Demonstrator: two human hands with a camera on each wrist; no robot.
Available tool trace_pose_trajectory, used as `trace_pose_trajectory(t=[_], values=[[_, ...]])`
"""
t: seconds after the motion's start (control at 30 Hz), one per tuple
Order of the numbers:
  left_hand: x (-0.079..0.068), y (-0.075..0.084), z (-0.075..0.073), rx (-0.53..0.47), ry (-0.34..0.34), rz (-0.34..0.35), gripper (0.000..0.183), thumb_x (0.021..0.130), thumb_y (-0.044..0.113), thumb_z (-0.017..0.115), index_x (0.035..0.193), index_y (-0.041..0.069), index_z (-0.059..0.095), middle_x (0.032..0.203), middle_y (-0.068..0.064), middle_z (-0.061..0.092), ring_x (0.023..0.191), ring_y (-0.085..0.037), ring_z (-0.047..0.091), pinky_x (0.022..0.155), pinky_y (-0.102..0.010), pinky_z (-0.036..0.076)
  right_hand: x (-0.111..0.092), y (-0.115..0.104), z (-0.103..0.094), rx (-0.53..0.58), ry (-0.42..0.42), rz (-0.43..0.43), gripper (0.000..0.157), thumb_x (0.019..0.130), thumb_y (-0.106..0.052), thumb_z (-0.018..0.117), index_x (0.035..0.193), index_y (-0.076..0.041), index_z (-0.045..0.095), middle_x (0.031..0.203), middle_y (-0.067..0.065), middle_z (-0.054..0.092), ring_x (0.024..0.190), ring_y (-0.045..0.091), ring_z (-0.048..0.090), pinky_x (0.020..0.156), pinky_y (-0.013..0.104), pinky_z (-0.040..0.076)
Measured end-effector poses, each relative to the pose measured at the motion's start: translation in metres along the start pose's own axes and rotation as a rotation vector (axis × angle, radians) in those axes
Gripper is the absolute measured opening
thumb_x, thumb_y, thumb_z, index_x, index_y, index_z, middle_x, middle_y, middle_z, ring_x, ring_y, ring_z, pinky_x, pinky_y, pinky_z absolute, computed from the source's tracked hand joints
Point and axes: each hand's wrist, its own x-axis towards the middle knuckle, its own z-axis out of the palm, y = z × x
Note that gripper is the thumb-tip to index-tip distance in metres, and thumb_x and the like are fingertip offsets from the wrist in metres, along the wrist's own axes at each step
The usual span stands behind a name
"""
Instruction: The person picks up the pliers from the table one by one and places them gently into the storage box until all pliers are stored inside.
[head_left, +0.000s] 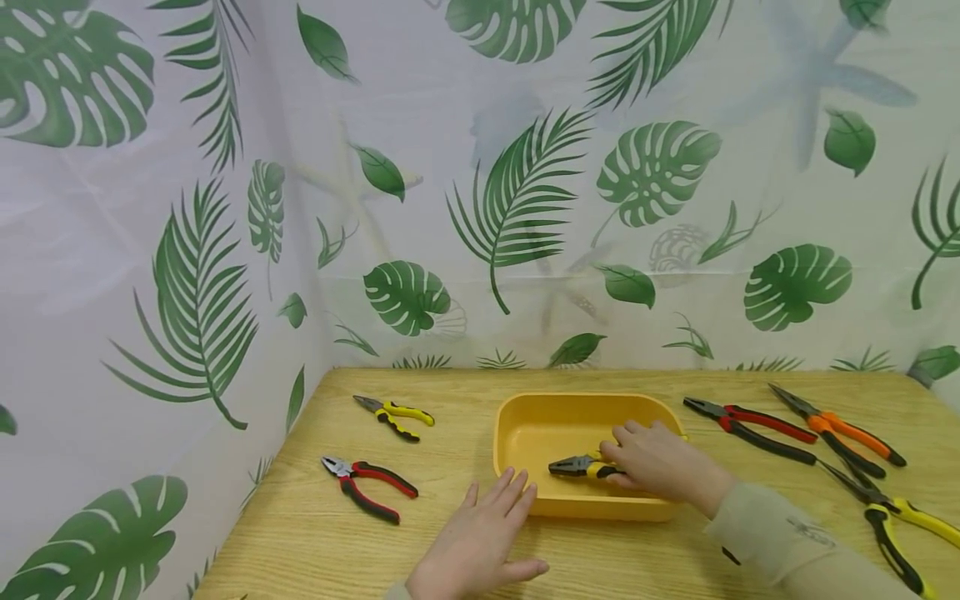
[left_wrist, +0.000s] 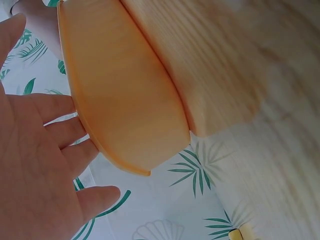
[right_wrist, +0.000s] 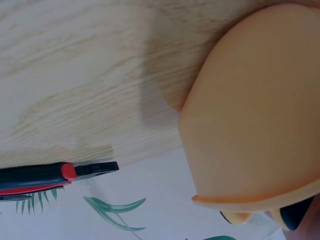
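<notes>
Inside the yellow plastic bin (head_left: 528, 410), my right hand (head_left: 667, 462) grips yellow-and-black pliers (head_left: 572, 466) by the handles. Their dark jaws point left, over the bin's floor, and my fingers cover most of the handles. In the right wrist view, the handle ends (right_wrist: 296, 215) show past the bin's rim, and the hand is mostly out of sight. My left hand (head_left: 480, 542) lies at the bin's front left corner with fingers spread and straight. The left wrist view has those fingertips right at the rim, beside the outer wall (left_wrist: 120, 90).
Left of the bin lie small yellow-and-black pliers (head_left: 393, 414) and red-and-black pliers (head_left: 367, 487). On the right are red-and-black pliers (head_left: 750, 427), orange-and-black long-nose pliers (head_left: 836, 429) and yellow-and-black long-nose pliers (head_left: 877, 504). A leaf-print curtain (head_left: 420, 225) hangs behind the wooden table (head_left: 300, 546).
</notes>
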Motion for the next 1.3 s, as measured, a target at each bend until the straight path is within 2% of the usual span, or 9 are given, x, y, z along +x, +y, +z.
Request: trace_pose_trajectory(t=[0.2,0.4,0.77,0.97,1.3], values=[[0.0,0.0,0.0,0.008,0.002,0.002,0.08,0.083,0.065,0.034,0.14,0.01,0.027,0.145,-0.007,0.02,0.132,-0.019,0.013,0.096,-0.051,0.025,0.003,-0.003,0.0,0.027,-0.012,0.001,0.025,0.084,-0.041,0.055,0.084,-0.016,0.051,0.071,-0.003,0.041,0.061,0.012,0.038,0.049,0.028,0.032],[0.001,0.0,0.001,0.016,-0.002,0.0,0.08,0.083,0.065,0.033,0.14,0.01,0.026,0.145,-0.007,0.019,0.132,-0.018,0.012,0.097,-0.051,0.025,0.006,-0.004,0.005,0.015,0.023,-0.015,0.025,0.084,-0.041,0.055,0.083,-0.016,0.049,0.07,-0.004,0.04,0.059,0.012,0.038,0.047,0.027,0.031],[0.0,-0.001,0.002,0.009,0.0,0.002,0.08,0.082,0.065,0.034,0.141,0.011,0.025,0.145,-0.006,0.018,0.132,-0.019,0.012,0.097,-0.052,0.025,0.014,-0.008,0.005,0.083,0.046,-0.033,0.026,0.084,-0.042,0.055,0.081,-0.017,0.049,0.069,-0.006,0.039,0.059,0.01,0.038,0.048,0.028,0.033],[0.0,-0.001,0.002,0.014,0.003,0.003,0.08,0.082,0.065,0.035,0.14,0.011,0.026,0.145,-0.006,0.019,0.132,-0.019,0.012,0.096,-0.052,0.025,0.018,-0.011,0.006,0.077,-0.006,-0.016,0.025,0.084,-0.042,0.055,0.083,-0.018,0.049,0.07,-0.006,0.04,0.061,0.01,0.04,0.05,0.028,0.036],[0.0,-0.001,0.002,0.02,0.008,0.006,0.08,0.082,0.065,0.035,0.14,0.01,0.027,0.145,-0.006,0.02,0.132,-0.02,0.012,0.096,-0.052,0.026,0.021,-0.013,0.006,0.115,-0.025,0.005,0.025,0.083,-0.042,0.057,0.083,-0.018,0.05,0.07,-0.006,0.041,0.061,0.011,0.041,0.051,0.029,0.037]])
